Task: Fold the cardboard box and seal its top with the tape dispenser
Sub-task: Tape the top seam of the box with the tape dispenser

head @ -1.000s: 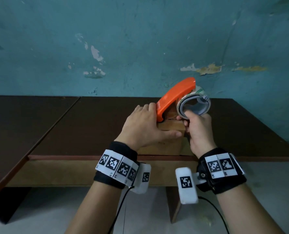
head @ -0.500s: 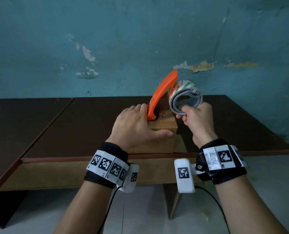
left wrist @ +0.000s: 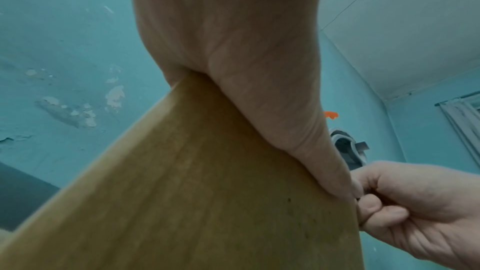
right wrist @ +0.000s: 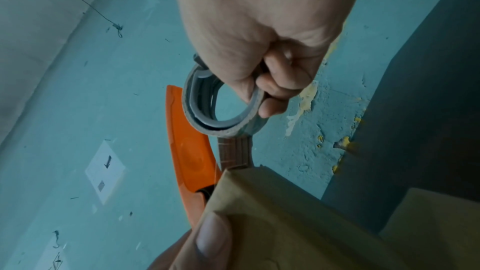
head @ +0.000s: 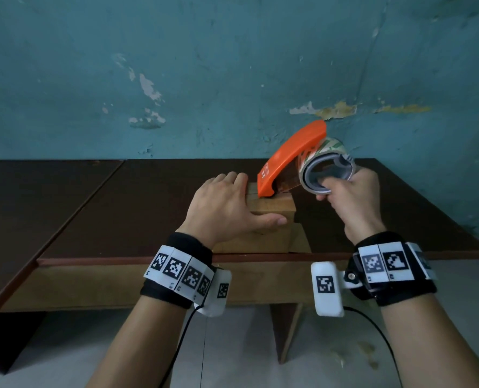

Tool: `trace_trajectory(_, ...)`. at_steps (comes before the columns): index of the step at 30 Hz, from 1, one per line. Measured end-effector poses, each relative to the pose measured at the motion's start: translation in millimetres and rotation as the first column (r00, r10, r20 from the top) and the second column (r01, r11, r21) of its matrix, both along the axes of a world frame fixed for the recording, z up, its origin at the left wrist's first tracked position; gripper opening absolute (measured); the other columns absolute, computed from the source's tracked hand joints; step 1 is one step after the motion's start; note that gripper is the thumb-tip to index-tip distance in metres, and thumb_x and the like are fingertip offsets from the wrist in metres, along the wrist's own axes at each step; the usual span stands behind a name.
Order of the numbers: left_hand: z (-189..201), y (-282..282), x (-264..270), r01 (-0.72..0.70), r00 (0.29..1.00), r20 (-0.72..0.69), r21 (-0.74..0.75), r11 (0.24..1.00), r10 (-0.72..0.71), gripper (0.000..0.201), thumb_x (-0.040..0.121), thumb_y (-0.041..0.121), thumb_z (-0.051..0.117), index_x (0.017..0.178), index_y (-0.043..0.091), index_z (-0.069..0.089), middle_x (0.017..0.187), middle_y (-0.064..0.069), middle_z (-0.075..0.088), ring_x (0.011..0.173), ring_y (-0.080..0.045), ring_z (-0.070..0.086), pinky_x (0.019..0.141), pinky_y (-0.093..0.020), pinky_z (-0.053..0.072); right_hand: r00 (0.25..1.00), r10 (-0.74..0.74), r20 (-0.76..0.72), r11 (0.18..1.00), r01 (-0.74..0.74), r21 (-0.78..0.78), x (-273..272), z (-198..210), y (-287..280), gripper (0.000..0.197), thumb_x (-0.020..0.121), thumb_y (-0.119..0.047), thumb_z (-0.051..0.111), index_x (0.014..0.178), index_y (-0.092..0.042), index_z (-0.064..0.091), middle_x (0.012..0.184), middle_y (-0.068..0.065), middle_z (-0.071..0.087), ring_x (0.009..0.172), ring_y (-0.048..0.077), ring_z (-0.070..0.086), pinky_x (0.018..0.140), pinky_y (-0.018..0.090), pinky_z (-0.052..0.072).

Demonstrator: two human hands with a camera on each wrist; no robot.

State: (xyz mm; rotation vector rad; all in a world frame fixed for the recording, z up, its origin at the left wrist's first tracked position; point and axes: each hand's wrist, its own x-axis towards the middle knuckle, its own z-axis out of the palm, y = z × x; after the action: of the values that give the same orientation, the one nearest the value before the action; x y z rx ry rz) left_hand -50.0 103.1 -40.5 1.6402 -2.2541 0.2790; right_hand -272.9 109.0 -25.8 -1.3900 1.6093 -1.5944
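Note:
A small brown cardboard box [head: 274, 207] stands near the front edge of the dark table [head: 120, 208]. My left hand [head: 224, 208] lies flat on its top, thumb stretched along the front edge; the left wrist view shows the palm [left wrist: 233, 48] on the cardboard [left wrist: 207, 192]. My right hand [head: 350, 200] grips the tape roll [head: 328, 166] of the orange tape dispenser [head: 288, 155]. The dispenser tilts up to the right and its nose touches the far part of the box top. In the right wrist view my fingers [right wrist: 275, 89] curl through the roll [right wrist: 192, 110], and brown tape [right wrist: 233, 153] runs down to the box [right wrist: 272, 213].
A loose cardboard flap [head: 299, 239] lies on the table at the box's right foot. The table's front edge [head: 260, 259] runs just under my wrists, with floor below. A second dark table [head: 22, 205] adjoins at the left. The teal wall [head: 232, 79] stands close behind.
The dispenser tipped up steeply half a second ago and has come back down to a flatter tilt, my right hand shifting right. My left hand has stayed flat on the box.

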Motion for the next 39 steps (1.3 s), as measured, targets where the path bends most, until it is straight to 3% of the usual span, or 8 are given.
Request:
trace_trajectory(5,2,4,-1,-0.011,1.000,0.000,0.007,1.000,0.011,0.098,0.062,0.105,0.033,0.108,0.021,0.059,0.100,0.006,0.061,0.098,-0.017,0.060,0.091,-0.033,0.047,0.996,-0.017,-0.088,0.999,0.014,-0.041,-1,2,-1,0.019,0.082,-0.003,0.068,0.082,-0.022,0.071,0.080,-0.001,0.076,0.060,0.007,0.070,0.057,0.024,0.050)
trace_trajectory(9,4,6,-2,0.025,0.999,0.024,0.069,0.997,-0.026,0.114,0.069,0.100,0.034,0.152,0.022,0.043,0.133,-0.002,0.062,0.128,-0.025,0.055,0.114,-0.039,0.037,0.980,0.004,-0.197,0.999,-0.011,-0.037,1,8,0,0.022,0.089,-0.002,0.065,0.092,-0.023,0.069,0.087,-0.005,0.073,0.059,-0.002,0.068,0.050,0.008,0.047)
trace_trajectory(15,10,9,-9,0.069,0.997,0.007,0.180,0.981,-0.072,0.128,0.075,0.085,0.058,0.166,0.015,0.001,0.172,-0.009,0.017,0.159,-0.037,0.004,0.129,-0.049,0.007,0.971,-0.018,-0.237,0.999,0.011,-0.030,2,11,-4,0.022,0.091,-0.004,0.063,0.109,-0.013,0.072,0.097,0.003,0.074,0.061,0.002,0.068,0.045,0.006,0.044)
trace_trajectory(20,20,10,-16,0.102,0.983,-0.171,0.201,0.974,-0.067,0.122,0.074,0.080,0.068,0.165,0.019,0.013,0.172,-0.008,0.018,0.158,-0.031,0.013,0.125,-0.049,0.019,0.982,-0.002,-0.191,1.000,-0.003,-0.024,0,5,-8,0.021,0.089,-0.003,0.064,0.107,-0.011,0.073,0.095,0.004,0.075,0.055,-0.003,0.067,0.046,0.007,0.044)
trace_trajectory(27,14,14,-34,0.037,0.994,-0.104,0.167,0.985,-0.019,0.123,0.076,0.091,0.050,0.163,0.012,0.014,0.163,-0.018,0.036,0.155,-0.037,0.024,0.124,-0.046,0.022,0.977,-0.042,-0.211,0.999,0.039,-0.015,0,6,-8,0.015,0.091,-0.009,0.064,0.104,-0.013,0.072,0.089,0.000,0.074,0.057,-0.004,0.067,0.044,0.006,0.041)
trace_trajectory(31,9,13,-32,0.033,0.996,-0.084,0.123,0.992,-0.022,0.125,0.076,0.094,0.043,0.164,0.011,0.011,0.158,-0.017,0.044,0.152,-0.034,0.033,0.124,-0.044,0.024,0.937,-0.193,-0.292,0.980,0.168,-0.108,10,3,-7,0.013,0.090,-0.013,0.060,0.100,-0.012,0.069,0.091,0.001,0.072,0.083,0.014,0.071,0.059,0.018,0.046)
trace_trajectory(35,9,14,-35,0.031,0.998,-0.061,0.117,0.993,-0.024,0.126,0.078,0.093,0.042,0.165,0.010,0.005,0.158,-0.018,0.044,0.151,-0.033,0.034,0.125,-0.042,0.021,0.971,-0.033,0.235,0.996,0.050,-0.069,21,5,-2,0.027,0.091,-0.013,0.057,0.119,-0.016,0.056,0.103,0.000,0.067,0.083,0.016,0.073,0.069,0.035,0.063)
trace_trajectory(39,7,10,-36,0.033,0.999,-0.043,0.104,0.994,-0.029,0.127,0.078,0.094,0.038,0.165,0.009,0.001,0.152,-0.016,0.050,0.146,-0.032,0.042,0.125,-0.043,0.022,0.746,0.160,0.646,0.987,-0.126,-0.098,29,7,1,0.034,0.092,-0.006,0.062,0.125,-0.011,0.060,0.108,0.007,0.072,0.084,0.013,0.075,0.068,0.029,0.060)
